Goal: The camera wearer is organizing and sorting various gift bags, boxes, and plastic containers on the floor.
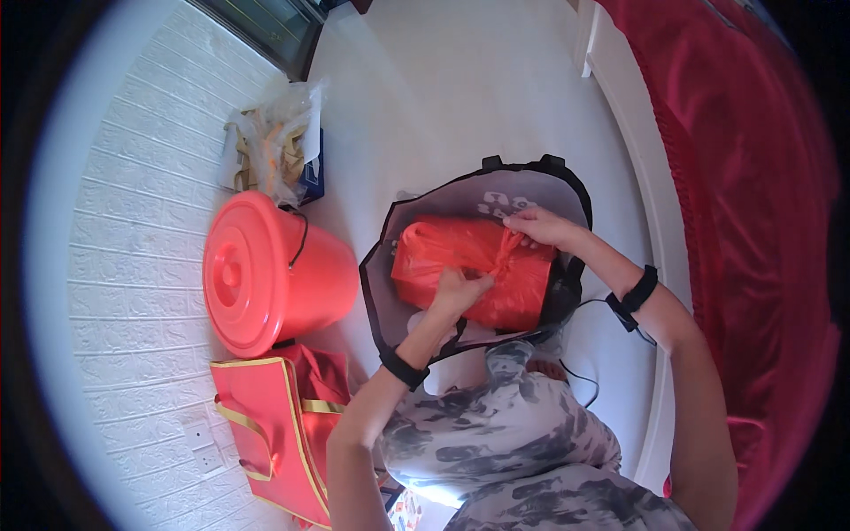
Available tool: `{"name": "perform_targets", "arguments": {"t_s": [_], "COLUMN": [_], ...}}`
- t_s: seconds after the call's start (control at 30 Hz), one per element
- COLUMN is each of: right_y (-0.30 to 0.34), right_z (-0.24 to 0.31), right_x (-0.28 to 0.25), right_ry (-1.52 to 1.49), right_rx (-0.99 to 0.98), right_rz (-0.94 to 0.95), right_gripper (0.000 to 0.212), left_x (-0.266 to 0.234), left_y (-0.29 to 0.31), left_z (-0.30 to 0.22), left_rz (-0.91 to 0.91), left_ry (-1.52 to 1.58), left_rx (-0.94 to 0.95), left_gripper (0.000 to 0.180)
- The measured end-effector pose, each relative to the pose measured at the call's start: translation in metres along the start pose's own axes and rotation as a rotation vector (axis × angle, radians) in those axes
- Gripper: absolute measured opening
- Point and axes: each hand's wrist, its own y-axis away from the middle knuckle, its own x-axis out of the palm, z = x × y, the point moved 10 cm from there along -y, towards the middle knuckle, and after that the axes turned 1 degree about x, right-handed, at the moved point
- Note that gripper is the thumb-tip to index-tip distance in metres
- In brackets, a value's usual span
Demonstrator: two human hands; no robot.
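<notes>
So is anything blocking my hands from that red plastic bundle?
Nothing visible is. Your left hand touches the red plastic bundle, and your right hand is at its gathered plastic, near the knot. The walls of the open dark-rimmed bag surround the bundle, but both hands reach in through the opening.

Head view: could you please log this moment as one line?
left hand: on red bag | right hand: pinching red bag | red bag: inside open tote

- The pale floor point(425, 97) is carrying an open grey bag point(456, 196) near its middle.
- A red bucket point(319, 283) and gold-trimmed bag point(255, 389) are standing along its left edge.
</notes>
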Motion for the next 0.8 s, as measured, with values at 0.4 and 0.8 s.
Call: {"name": "perform_targets", "arguments": {"t_s": [0.4, 0.8], "right_y": [0.005, -0.002], "right_z": [-0.015, -0.001], "right_x": [0.005, -0.009], "right_ry": [-0.154, 0.063], "right_rx": [0.114, -0.128], "right_rz": [-0.022, -0.199], "right_gripper": [0.038, 0.043], "left_x": [0.003, -0.002], "left_y": [0.009, 0.015], "left_z": [-0.089, -0.098], "left_rz": [-0.077, -0.156], "left_ry": [-0.806, -0.868], "left_rx": [0.316, 0.339], "left_gripper": [0.050, 0.045]}}
